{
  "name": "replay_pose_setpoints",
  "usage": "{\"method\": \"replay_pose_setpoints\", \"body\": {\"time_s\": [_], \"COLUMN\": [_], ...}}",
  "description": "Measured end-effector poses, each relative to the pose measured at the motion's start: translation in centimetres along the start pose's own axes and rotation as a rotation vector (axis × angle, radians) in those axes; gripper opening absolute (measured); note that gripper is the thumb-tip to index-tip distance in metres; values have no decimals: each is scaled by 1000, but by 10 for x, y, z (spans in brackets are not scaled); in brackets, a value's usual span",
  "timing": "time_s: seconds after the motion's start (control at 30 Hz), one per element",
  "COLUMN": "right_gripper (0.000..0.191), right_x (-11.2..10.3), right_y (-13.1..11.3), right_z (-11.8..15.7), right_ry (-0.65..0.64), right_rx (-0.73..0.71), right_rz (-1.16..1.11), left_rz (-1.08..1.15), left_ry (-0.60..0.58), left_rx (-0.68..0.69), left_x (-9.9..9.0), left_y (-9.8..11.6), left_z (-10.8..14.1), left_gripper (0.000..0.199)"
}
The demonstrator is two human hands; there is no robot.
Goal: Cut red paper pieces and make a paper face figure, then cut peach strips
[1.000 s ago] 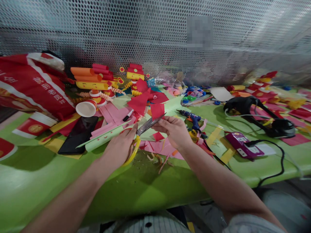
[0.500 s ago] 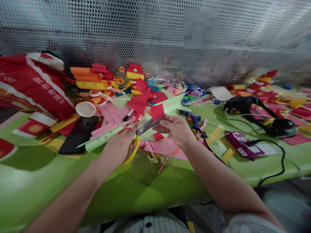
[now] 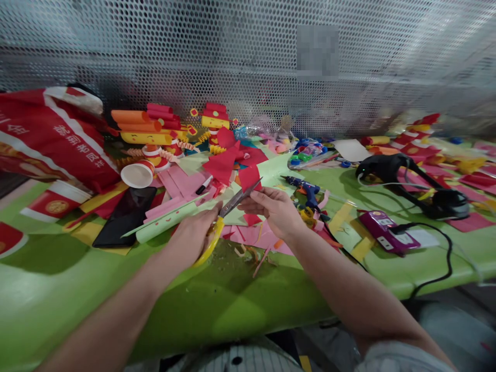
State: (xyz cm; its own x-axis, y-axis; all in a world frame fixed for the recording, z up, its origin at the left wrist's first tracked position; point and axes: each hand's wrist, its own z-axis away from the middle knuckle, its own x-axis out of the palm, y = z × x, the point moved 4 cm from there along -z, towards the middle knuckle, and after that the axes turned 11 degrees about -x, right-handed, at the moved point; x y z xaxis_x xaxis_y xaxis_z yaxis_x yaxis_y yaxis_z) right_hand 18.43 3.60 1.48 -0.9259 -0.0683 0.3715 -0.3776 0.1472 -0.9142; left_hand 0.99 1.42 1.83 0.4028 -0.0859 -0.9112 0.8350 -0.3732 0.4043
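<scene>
My left hand (image 3: 194,232) is wrapped around the yellow handle of a pair of scissors (image 3: 231,203), their blades pointing up and to the right. My right hand (image 3: 273,205) pinches a piece of red paper (image 3: 250,177) along its lower edge. The blades lie against the paper, close to my right fingertips; whether they cut into it I cannot tell. Beneath both hands are pink paper (image 3: 244,233), a small red scrap (image 3: 252,219) and thin offcuts. A light green paper roll (image 3: 165,223) with small red marks lies beside my left hand.
At the left are a red bag (image 3: 73,137), a phone (image 3: 124,217) and paper cups (image 3: 56,201). Paper figures (image 3: 215,121) stand behind. A glue gun (image 3: 306,188), a purple power adapter (image 3: 387,231) with a cable and a black headset (image 3: 411,181) lie to the right. Perforated metal backs the green table (image 3: 232,299).
The scissors' tips have shifted slightly up and left. The red paper has tilted a little, and my right hand has moved slightly left. Both hands keep their hold.
</scene>
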Motion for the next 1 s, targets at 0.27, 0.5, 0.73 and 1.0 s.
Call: {"method": "replay_pose_setpoints", "body": {"time_s": [0.27,0.5,0.73,1.0], "right_gripper": [31,28,23,17], "right_x": [-1,-4,-5,-8], "right_y": [-1,-1,-2,-2], "right_z": [-1,-2,-3,-4], "right_ry": [11,-11,-31,-49], "right_rx": [-183,-231,-256,-262], "right_rz": [135,221,245,253], "left_rz": [-22,-72,-120,-166], "left_ry": [24,37,70,95], "left_rx": [15,18,54,38], "left_x": [2,1,-2,-5], "left_y": [-3,-1,1,3], "left_z": [1,2,3,3], "left_gripper": [51,54,56,56]}}
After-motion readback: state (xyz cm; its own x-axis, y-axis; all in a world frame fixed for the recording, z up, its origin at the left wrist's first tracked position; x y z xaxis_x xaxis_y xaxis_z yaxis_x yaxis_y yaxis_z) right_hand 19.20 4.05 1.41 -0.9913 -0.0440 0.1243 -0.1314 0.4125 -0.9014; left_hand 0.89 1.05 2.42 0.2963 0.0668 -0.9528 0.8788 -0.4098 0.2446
